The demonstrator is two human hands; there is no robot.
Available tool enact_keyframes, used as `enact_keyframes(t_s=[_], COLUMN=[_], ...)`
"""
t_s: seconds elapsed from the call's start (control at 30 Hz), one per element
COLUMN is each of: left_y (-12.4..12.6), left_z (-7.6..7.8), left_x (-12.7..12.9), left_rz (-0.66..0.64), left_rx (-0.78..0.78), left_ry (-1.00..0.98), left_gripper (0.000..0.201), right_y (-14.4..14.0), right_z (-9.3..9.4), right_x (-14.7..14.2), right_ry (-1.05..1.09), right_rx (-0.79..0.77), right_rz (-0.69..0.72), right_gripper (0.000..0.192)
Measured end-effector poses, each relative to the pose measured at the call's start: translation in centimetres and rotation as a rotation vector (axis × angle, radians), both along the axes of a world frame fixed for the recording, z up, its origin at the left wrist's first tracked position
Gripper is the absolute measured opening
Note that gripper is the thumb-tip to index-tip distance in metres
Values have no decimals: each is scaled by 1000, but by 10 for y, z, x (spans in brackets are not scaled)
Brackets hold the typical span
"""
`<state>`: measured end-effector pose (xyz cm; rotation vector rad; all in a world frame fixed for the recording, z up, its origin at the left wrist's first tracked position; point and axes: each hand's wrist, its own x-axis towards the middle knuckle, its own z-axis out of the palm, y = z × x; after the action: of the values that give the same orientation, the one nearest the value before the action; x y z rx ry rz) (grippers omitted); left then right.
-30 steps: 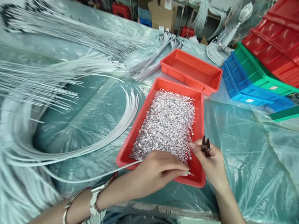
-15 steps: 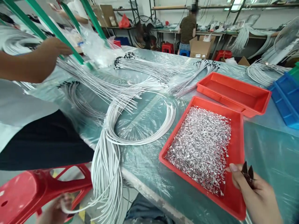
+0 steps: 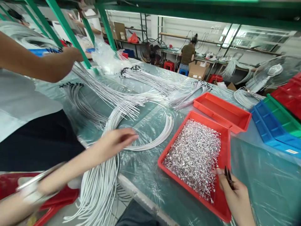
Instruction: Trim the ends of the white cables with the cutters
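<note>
My left hand [image 3: 118, 139], a little blurred, reaches over the coil of white cables [image 3: 162, 136], its fingers drawn together and nothing visible in them. Loose cable ends [image 3: 98, 191] from that coil hang over the table edge below my forearm. My right hand [image 3: 235, 196] is at the near right corner of a red tray [image 3: 224, 157] filled with small shiny metal pieces [image 3: 192, 157]. It is closed around small dark snips [image 3: 228, 178], whose two pointed tips stick up. Thumb and forefinger meet over the tray; whatever may be between them is too small to name.
A co-worker's arm [image 3: 54, 67] reaches in at left beside green rack posts [image 3: 68, 34]. Bundles of black-tipped wires [image 3: 145, 78] lie across the table. A second red tray [image 3: 223, 108] and blue bins [image 3: 270, 125] stand at right. A red stool [image 3: 63, 197] is at lower left.
My left hand has let go of the cable end at lower left and moved up and right over the coil. My right hand still holds the snips by the tray. The view has tilted up.
</note>
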<state>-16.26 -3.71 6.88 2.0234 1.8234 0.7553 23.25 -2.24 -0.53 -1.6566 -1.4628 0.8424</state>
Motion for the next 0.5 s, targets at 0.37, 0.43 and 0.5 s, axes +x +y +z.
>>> enact_keyframes(t_s=[0.37, 0.43, 0.5], left_y=[147, 146, 142], left_z=[-77, -79, -74], left_x=[132, 131, 124], left_rz=[104, 95, 54], left_rx=[-192, -163, -118], left_ry=[204, 186, 149], left_gripper=[30, 30, 27], right_y=[3, 2, 1], right_z=[-3, -1, 3], right_x=[-5, -6, -7], right_ry=[-19, -17, -16], right_rx=[149, 155, 157], right_rz=[37, 58, 84], right_gripper=[46, 45, 44])
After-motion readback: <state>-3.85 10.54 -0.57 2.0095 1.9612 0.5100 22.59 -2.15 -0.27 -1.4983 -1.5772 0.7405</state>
